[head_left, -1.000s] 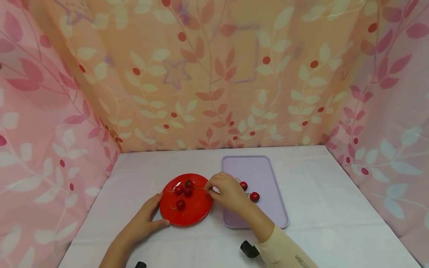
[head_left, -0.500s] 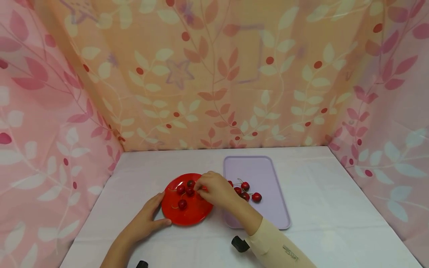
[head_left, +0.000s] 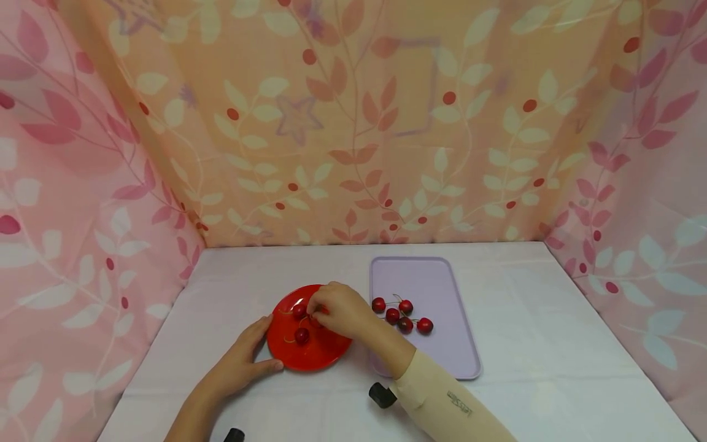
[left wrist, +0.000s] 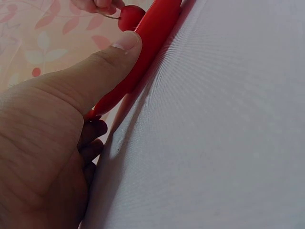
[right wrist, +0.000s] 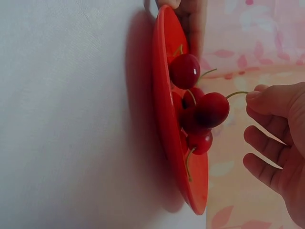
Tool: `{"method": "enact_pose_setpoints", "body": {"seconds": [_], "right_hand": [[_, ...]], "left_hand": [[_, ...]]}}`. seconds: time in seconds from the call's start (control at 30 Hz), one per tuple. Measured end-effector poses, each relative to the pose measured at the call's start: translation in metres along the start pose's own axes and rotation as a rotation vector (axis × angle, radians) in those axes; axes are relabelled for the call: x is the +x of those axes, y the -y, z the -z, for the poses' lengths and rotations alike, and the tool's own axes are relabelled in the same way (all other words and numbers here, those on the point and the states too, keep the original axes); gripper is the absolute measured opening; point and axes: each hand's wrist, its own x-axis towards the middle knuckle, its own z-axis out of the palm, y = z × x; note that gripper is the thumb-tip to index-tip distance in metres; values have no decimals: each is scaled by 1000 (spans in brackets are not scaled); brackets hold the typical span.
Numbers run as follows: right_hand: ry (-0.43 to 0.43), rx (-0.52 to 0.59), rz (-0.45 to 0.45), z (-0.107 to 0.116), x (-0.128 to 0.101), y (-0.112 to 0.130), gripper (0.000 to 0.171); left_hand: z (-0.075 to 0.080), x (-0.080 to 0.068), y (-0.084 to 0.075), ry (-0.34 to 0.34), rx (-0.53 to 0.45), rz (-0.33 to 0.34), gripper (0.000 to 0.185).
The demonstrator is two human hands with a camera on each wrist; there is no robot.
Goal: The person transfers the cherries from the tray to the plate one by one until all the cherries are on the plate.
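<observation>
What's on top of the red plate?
Cherries lie on the red plate, two showing in the head view, such as one cherry. The right hand covers others and pinches one stem.

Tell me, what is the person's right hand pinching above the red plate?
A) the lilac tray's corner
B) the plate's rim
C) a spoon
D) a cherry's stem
D: the right hand pinches the thin stem of a cherry over the red plate.
</observation>
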Motion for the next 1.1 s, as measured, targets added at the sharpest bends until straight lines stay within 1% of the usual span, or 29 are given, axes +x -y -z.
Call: {"method": "enact_pose_setpoints", "body": {"seconds": [0.2,0.43,0.6,0.8,1.1], "right_hand": [[27,43,-13,-8,5,-2,8],[48,79,-43,-13,5,-3,12],[53,65,-38,-12,5,0,11],[30,2,-19,-3,0,2,8],[-13,-8,13,21,-18,1,9]], "left_hand": [[0,1,1,-5,1,-13,110],[-1,1,0,-7,7,-26,109],[-1,0,0,-4,16,-18,109],[0,1,-1,2,18,4,111],[-2,1,1,-7,14,-25,111]]}}
